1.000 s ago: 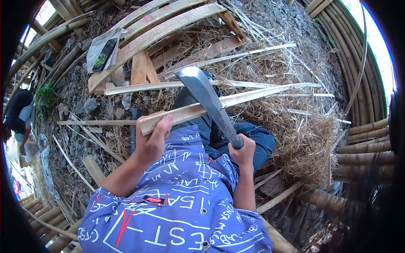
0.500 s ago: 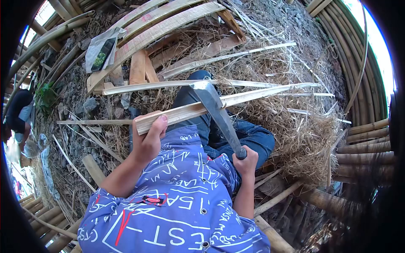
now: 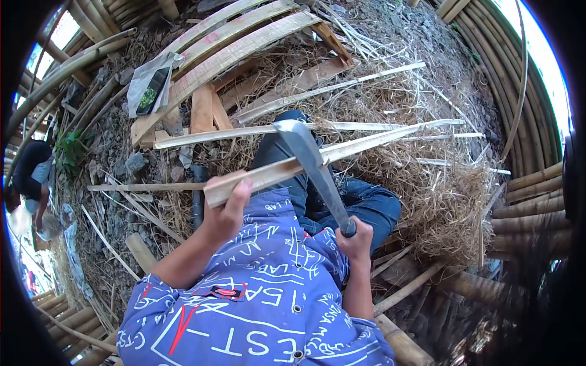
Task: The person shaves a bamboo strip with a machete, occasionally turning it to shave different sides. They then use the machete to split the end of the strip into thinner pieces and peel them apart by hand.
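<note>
My left hand point(image 3: 227, 210) is wrapped around the near end of a long, pale bamboo strip point(image 3: 262, 175), its thumb on the side. The strip slants up to the right over my lap, and its far end tapers to a thin tip above the shavings. My right hand point(image 3: 358, 238) grips the dark handle of a machete point(image 3: 326, 189) with a broad, curved blade. The blade lies across the strip near its middle, its tip pointing up and left. A small curl stands at the blade's edge on the strip.
Bamboo shavings point(image 3: 448, 207) heap up at the right. Several split strips point(image 3: 329, 91) lie ahead, beside curved planks point(image 3: 244, 55). A dark phone-like object point(image 3: 152, 91) rests on a pale wrapper. Another person point(image 3: 30, 171) bends at the far left. Bamboo poles point(image 3: 510, 79) line the right.
The view has shifted slightly. My left hand and the strip's near end have moved a little right and down; the machete still lies across the strip. The person at the left shows more fully.
</note>
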`<state>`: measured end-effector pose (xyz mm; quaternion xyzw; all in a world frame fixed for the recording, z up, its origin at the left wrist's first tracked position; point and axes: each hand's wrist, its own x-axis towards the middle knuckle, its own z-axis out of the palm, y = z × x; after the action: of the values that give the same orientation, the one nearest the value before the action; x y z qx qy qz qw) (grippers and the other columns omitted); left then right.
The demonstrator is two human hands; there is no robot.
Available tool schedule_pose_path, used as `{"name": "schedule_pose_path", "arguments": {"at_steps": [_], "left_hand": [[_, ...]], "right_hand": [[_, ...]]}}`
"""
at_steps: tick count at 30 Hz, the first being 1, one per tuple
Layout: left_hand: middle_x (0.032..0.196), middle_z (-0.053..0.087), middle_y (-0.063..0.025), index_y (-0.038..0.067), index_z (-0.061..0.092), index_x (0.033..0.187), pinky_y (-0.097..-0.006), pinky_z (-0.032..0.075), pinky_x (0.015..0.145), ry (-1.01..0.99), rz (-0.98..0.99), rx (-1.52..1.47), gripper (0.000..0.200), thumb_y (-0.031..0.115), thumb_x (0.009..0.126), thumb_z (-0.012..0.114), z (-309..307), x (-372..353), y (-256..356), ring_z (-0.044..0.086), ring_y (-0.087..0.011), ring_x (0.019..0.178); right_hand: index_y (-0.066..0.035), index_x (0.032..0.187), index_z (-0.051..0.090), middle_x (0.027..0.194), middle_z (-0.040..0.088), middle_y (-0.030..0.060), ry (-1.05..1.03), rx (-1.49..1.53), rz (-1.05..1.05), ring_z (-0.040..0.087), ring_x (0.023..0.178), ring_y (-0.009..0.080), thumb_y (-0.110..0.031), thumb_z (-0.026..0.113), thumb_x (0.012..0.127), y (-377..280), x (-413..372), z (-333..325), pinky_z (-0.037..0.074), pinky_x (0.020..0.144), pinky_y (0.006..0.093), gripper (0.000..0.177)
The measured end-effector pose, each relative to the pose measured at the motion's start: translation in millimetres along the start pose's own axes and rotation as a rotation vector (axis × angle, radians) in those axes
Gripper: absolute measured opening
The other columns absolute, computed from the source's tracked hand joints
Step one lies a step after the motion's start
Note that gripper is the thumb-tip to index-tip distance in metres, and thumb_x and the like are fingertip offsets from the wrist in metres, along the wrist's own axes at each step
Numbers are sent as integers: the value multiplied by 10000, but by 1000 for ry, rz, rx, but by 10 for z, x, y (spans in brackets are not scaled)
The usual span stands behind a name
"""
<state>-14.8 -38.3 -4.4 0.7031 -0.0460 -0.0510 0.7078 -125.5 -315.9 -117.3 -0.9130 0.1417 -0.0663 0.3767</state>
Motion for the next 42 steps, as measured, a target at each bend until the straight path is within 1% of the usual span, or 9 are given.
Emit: {"name": "schedule_pose_path", "arguments": {"at_steps": [9, 17, 19, 21, 24, 31, 34, 36, 42], "left_hand": [[566, 428, 36, 36, 521, 693, -238, 258, 455, 67, -65, -79, 266, 134, 941, 504, -61, -40, -121, 339, -45, 495], [549, 426, 39, 45, 543, 698, -225, 248, 443, 102, -100, -127, 257, 142, 933, 503, -112, 100, -93, 349, -45, 473], [538, 409, 34, 90, 500, 655, -232, 256, 443, 102, 224, -106, 296, 185, 934, 467, -220, 216, -188, 327, -65, 458], [513, 370, 45, 134, 407, 607, -252, 305, 444, 611, 105, -125, 337, 248, 922, 445, -583, 364, 37, 317, -68, 432], [546, 360, 56, 121, 455, 665, -228, 280, 489, 381, 111, 160, 306, 234, 949, 441, -654, 276, 269, 286, -63, 473], [635, 445, 33, -26, 604, 988, -228, 257, 476, 180, 99, 10, 268, 222, 947, 512, -499, 319, 17, 355, -46, 535], [633, 473, 17, 0, 607, 883, -226, 266, 475, 174, 201, 107, 266, 251, 938, 533, -465, 265, -17, 394, -60, 538], [611, 503, -30, 43, 546, 680, -289, 331, 468, -125, 332, 246, 309, 248, 910, 563, -556, 339, 145, 453, -124, 530], [591, 528, -49, 47, 548, 674, -337, 379, 481, -326, 563, 434, 183, 141, 817, 611, -549, 339, 235, 475, -218, 500]], "right_hand": [[-30, 662, 570, 600, 562, 184, -17, -20, -115, 581, 609, 405, -156, 697, 652, -547, 613, 131, 454, 553, 440, 180], [-24, 657, 546, 557, 541, 150, 59, -118, -103, 593, 556, 346, -114, 683, 650, -139, 425, 28, 437, 532, 408, 164], [-24, 666, 559, 545, 548, 126, 27, -80, 65, 588, 533, 291, -132, 680, 678, 158, 320, -24, 448, 546, 391, 163], [-5, 663, 557, 529, 544, 66, 127, 74, 330, 559, 509, 193, -119, 652, 726, 731, 129, -145, 448, 538, 351, 161], [24, 609, 506, 554, 540, -7, 335, 366, 721, 543, 520, 134, -64, 603, 775, 1133, -57, -619, 415, 496, 295, 211], [-42, 674, 524, 533, 502, -2, 434, 126, 325, 485, 421, 91, -16, 599, 795, 1091, -99, -768, 371, 406, 234, 144], [-13, 635, 521, 569, 457, -32, 262, 380, 352, 408, 538, 54, -28, 637, 739, 500, 152, -534, 333, 491, 251, 156], [-12, 639, 530, 561, 464, -29, 158, 431, 271, 409, 532, 48, -55, 677, 741, 95, 267, -393, 337, 482, 250, 184], [2, 693, 571, 515, 495, 76, -272, 368, -16, 493, 470, 105, -136, 728, 742, -1167, 534, -441, 411, 478, 287, 215]]}}
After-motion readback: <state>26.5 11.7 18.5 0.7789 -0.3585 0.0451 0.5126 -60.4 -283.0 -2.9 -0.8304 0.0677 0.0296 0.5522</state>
